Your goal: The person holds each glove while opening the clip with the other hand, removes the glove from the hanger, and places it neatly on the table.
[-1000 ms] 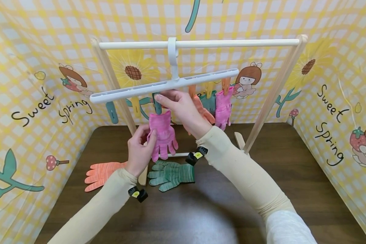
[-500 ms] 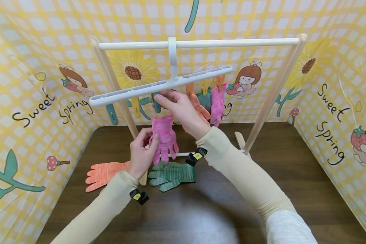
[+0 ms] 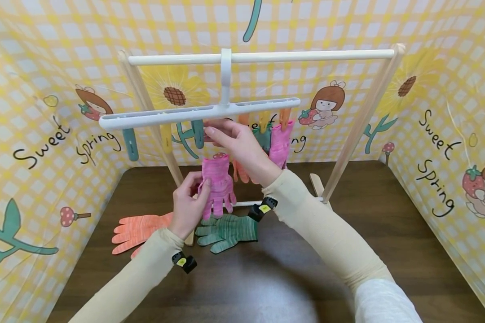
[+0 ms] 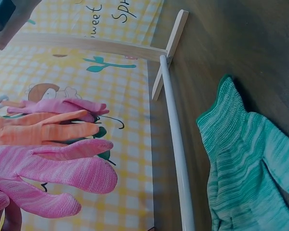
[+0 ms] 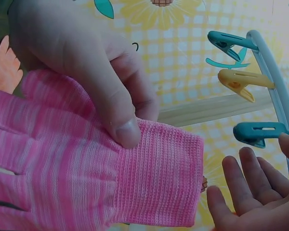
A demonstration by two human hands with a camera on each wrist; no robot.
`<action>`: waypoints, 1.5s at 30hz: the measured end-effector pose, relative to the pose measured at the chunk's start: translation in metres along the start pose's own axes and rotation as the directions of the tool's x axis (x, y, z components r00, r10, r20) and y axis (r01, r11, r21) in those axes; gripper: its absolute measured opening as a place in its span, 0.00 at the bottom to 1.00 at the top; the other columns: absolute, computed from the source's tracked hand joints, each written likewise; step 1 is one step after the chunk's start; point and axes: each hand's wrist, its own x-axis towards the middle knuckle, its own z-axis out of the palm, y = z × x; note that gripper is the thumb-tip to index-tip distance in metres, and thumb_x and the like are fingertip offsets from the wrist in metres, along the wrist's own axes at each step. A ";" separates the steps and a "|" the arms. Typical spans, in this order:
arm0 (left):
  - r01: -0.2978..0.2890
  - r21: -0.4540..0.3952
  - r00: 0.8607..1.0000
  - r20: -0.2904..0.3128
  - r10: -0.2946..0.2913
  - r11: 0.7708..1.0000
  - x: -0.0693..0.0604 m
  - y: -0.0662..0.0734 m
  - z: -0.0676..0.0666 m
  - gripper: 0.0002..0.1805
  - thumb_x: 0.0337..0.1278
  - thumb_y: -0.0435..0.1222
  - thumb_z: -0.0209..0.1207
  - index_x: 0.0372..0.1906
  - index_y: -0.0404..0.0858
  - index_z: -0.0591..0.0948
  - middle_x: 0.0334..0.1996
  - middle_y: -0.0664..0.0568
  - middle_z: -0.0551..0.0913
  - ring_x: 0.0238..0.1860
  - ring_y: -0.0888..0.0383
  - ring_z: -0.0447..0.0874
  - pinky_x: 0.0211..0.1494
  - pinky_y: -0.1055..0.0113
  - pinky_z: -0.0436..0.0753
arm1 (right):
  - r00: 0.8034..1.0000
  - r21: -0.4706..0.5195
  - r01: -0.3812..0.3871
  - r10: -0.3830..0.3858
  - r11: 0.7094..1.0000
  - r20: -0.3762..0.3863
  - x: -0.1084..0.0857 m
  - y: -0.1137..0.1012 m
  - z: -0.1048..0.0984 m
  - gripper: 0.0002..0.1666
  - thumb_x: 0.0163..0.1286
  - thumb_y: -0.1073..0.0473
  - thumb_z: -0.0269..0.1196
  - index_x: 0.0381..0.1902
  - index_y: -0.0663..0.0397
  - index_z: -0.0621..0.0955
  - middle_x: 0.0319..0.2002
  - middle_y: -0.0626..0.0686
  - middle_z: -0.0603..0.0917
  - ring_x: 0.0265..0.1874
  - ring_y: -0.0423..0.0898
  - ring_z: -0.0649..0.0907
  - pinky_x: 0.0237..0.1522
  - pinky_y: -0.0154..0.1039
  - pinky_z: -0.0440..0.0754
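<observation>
My left hand [image 3: 187, 204] pinches a pink striped knit glove [image 3: 218, 181] near its cuff, with the glove's fingers hanging down. The glove is apart from the hanger; in the right wrist view its cuff [image 5: 161, 175] lies free of any clip. Just right of a teal clip [image 3: 198, 134] on the white hanger [image 3: 161, 117] is my right hand [image 3: 242, 146]. Its fingers [image 5: 245, 187] are spread loosely, and its thumb is close to the clip's end; whether they touch I cannot tell. The hanger hooks over the rack's white bar [image 3: 307, 56].
Another teal clip [image 3: 130, 144] and a yellow clip [image 3: 166, 137] hang at left. At right, orange, green and pink gloves [image 3: 280, 143] hang from clips. An orange glove [image 3: 139, 231] and a green glove [image 3: 228, 233] lie on the brown table [image 3: 291, 269]. Wooden posts [image 3: 355, 121] flank the hanger.
The pink glove has come off the teal clip and moved slightly down in my left hand. My right hand has let go of the clip. The hanger has swung left and levelled somewhat.
</observation>
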 end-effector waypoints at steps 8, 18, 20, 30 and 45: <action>0.004 -0.011 1.000 0.018 -0.004 1.000 -0.003 0.007 0.001 0.04 0.67 0.20 0.59 0.43 0.24 0.79 0.26 0.44 0.76 0.27 0.65 0.67 0.30 0.74 0.66 | 0.998 -0.017 0.033 -0.032 0.999 0.045 -0.016 0.006 -0.008 0.22 0.81 0.55 0.58 0.67 0.57 0.79 0.59 0.58 0.86 0.28 0.46 0.84 0.23 0.36 0.80; 0.017 0.001 0.999 0.039 -0.017 1.000 -0.009 -0.001 0.006 0.05 0.66 0.20 0.60 0.44 0.26 0.80 0.25 0.43 0.77 0.27 0.63 0.67 0.30 0.71 0.66 | 0.999 -0.069 0.048 -0.048 0.996 0.001 -0.039 0.026 -0.032 0.19 0.82 0.60 0.57 0.64 0.62 0.80 0.56 0.66 0.85 0.26 0.49 0.82 0.51 0.46 0.85; 0.013 0.010 0.999 0.041 -0.014 1.000 -0.011 -0.010 0.007 0.05 0.65 0.20 0.61 0.43 0.26 0.81 0.26 0.43 0.78 0.27 0.63 0.68 0.30 0.70 0.67 | 1.000 -0.081 0.025 -0.026 0.996 -0.010 -0.045 0.028 -0.038 0.19 0.82 0.59 0.57 0.64 0.62 0.80 0.55 0.66 0.85 0.37 0.50 0.86 0.53 0.50 0.84; 0.000 0.017 0.996 0.095 -0.001 1.000 -0.018 -0.031 0.008 0.05 0.68 0.26 0.63 0.45 0.34 0.84 0.33 0.48 0.82 0.32 0.60 0.74 0.36 0.75 0.76 | 0.993 -0.196 -0.083 0.065 0.977 -0.097 -0.075 0.051 -0.075 0.19 0.81 0.57 0.59 0.61 0.61 0.81 0.53 0.61 0.87 0.51 0.58 0.86 0.47 0.39 0.84; 0.016 0.043 0.986 0.167 -0.023 0.999 -0.025 -0.032 0.018 0.07 0.68 0.29 0.65 0.47 0.35 0.84 0.36 0.49 0.87 0.33 0.54 0.83 0.36 0.68 0.86 | 0.989 -0.207 -0.104 0.080 0.973 -0.120 -0.111 0.065 -0.107 0.20 0.81 0.61 0.58 0.61 0.72 0.78 0.55 0.72 0.83 0.48 0.43 0.87 0.54 0.42 0.85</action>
